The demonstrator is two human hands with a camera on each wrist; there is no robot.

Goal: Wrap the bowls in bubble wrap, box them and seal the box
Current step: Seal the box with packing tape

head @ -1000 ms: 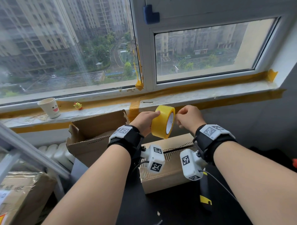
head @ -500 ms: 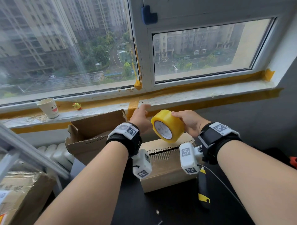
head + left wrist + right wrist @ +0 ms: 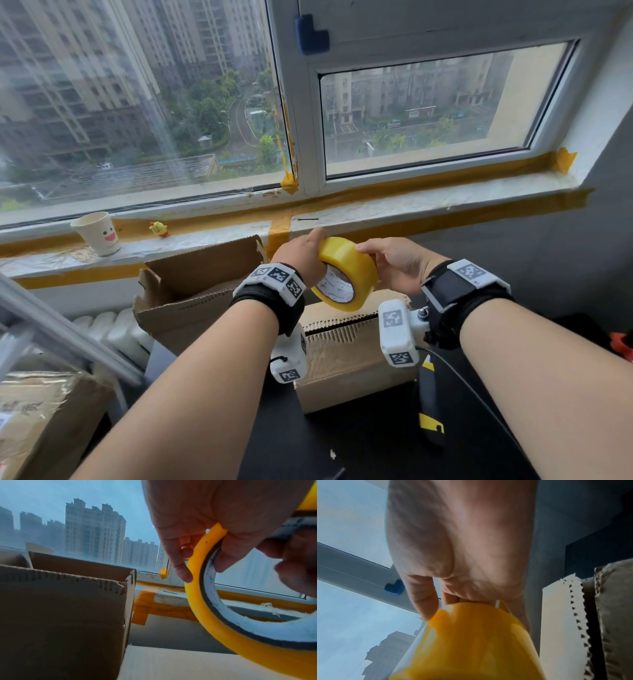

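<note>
From the head camera, the left hand (image 3: 303, 255) and right hand (image 3: 397, 263) both grasp a yellow packing-tape roll (image 3: 346, 274) above the closed cardboard box (image 3: 346, 363); an open carton (image 3: 191, 291) stands left, contents hidden. The left wrist camera shows fingers (image 3: 180, 563) curled over the roll's rim. The right wrist camera shows fingers (image 3: 423, 601) gripping its outer face.

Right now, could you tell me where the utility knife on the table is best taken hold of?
Grip the utility knife around its black handle, coming from above with the right hand. It lies flat, lengthwise beside the closed box, so its long sides are exposed on the table.
</note>
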